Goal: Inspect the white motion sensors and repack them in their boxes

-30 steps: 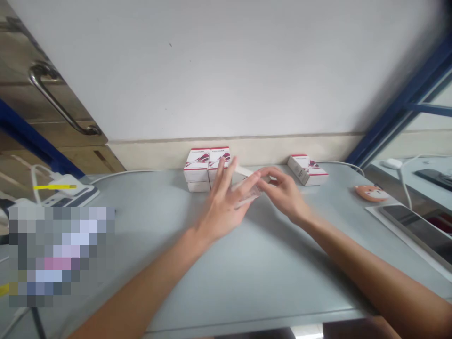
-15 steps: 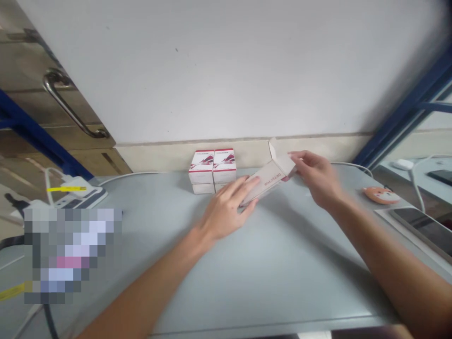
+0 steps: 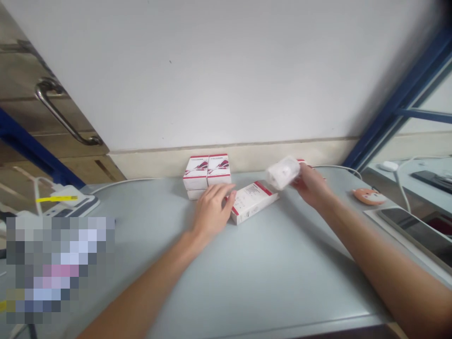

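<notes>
Now hands apart: right hand (image 3: 312,187) grips white object (image 3: 283,172) up, clear of table (image 3: 282,278); left hand (image 3: 213,212) against flat box (image 3: 253,202), apparently steadying it.

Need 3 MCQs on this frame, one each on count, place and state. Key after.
1. How many cartons sit side by side on top of the stack?
A one
B two
C four

2. Where is the loose white carton with red trim?
A on the stack
B in the air
C flat on the grey table top, right of the left hand

3. What is the right hand doing?
A holding a small white object up off the table
B lying flat on the table
C resting on the tablet

1 B: two cartons show together on top.
2 C: it lies on the table beside the left hand's fingers.
3 A: the object is raised in the right hand's grip.
</notes>
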The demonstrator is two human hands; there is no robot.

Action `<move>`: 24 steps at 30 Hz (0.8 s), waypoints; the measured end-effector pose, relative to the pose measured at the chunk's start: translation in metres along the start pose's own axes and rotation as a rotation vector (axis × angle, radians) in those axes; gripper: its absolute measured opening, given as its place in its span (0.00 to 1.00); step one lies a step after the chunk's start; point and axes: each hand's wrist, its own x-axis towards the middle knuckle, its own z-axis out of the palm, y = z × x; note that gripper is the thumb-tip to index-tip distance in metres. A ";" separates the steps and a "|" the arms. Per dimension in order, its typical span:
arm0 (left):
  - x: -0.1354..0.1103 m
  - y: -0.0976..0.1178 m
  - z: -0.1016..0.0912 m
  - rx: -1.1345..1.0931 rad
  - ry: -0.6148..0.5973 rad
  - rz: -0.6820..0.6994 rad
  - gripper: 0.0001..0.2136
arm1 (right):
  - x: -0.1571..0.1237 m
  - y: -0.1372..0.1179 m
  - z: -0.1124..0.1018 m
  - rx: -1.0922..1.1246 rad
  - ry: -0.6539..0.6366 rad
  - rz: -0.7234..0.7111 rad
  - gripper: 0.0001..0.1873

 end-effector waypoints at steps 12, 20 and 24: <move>-0.013 0.064 0.004 -1.185 -0.240 -0.603 0.25 | -0.079 -0.010 0.044 -0.115 -0.308 -0.174 0.26; -0.010 0.056 -0.002 -1.487 -0.393 -0.722 0.18 | -0.081 -0.026 0.036 -0.351 -0.456 -0.273 0.21; -0.011 0.058 -0.004 -1.517 -0.525 -0.673 0.22 | -0.072 -0.023 0.033 -0.313 -0.390 -0.253 0.22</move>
